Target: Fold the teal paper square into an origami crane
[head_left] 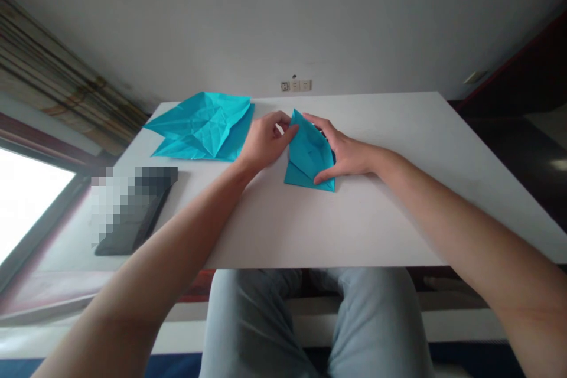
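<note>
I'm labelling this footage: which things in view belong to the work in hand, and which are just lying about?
In the work:
folded blue paper, between left hand and right hand
white table, the work surface

Lying about:
creased blue paper, untouched; possibly related
dark object at left, partly pixelated

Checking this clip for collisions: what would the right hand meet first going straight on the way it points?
The right hand would first meet the folded blue paper it is touching. The left hand is probably next beyond that, though depth is hard to judge from one view.
</note>
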Available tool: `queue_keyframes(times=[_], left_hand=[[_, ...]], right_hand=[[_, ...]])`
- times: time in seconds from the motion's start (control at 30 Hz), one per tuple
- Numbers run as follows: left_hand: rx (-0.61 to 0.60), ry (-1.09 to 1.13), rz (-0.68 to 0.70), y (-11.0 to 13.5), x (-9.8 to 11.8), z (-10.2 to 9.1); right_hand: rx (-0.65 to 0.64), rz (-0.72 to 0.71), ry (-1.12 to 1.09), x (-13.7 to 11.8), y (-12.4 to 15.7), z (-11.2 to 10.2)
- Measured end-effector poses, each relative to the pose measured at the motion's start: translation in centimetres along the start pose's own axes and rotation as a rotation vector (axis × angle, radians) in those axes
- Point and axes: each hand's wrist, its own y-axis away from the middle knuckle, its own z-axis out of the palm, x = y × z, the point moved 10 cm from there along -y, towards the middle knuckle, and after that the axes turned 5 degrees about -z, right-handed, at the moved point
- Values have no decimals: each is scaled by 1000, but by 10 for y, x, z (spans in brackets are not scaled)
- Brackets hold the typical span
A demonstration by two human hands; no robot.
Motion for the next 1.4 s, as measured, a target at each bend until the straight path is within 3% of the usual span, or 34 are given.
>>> queue_keyframes(times=[0.23, 0.57, 1.17, 1.4], left_hand=[[158, 38, 86, -3, 4, -17], [227, 32, 141, 0, 13, -22], [208, 139, -56, -3, 8, -30], [22, 206, -94, -6, -6, -23]], right_hand=[[-30, -7, -45, -6, -2, 3], [-33, -15, -65, -12, -3, 7], [-76, 30, -26, -17, -3, 8], [-62, 33, -33, -18, -2, 8]])
